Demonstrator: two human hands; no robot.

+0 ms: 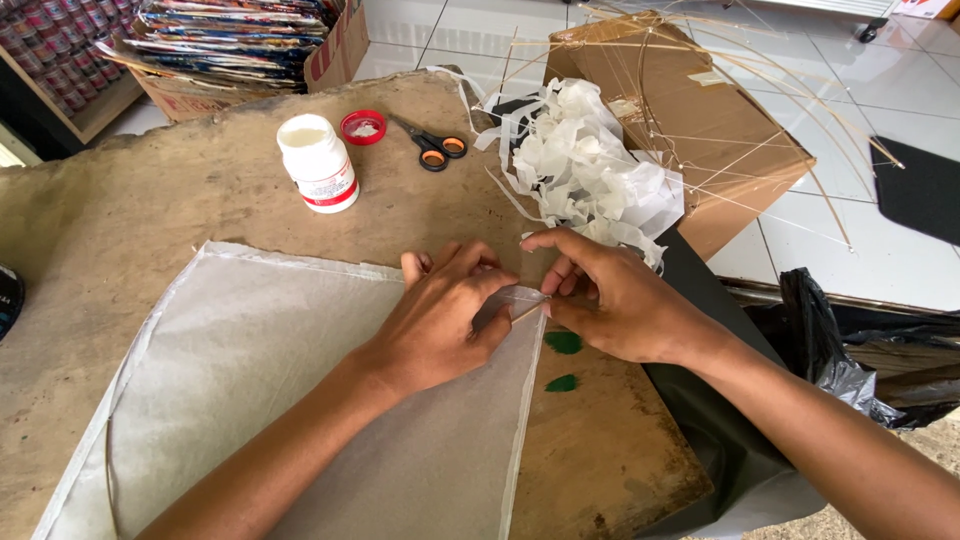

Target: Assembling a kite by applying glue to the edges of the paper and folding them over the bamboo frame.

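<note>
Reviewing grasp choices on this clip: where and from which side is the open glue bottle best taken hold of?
Probably around the white glue bottle at its labelled middle, coming from the side. It stands upright with its mouth open, so a top grip would meet glue; the red cap lies apart.

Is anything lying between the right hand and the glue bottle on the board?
Yes. The left hand lies across the line from the right hand to the white glue bottle, both pressing the corner of the translucent paper sheet. Beyond it the wooden board is bare up to the bottle.
</note>
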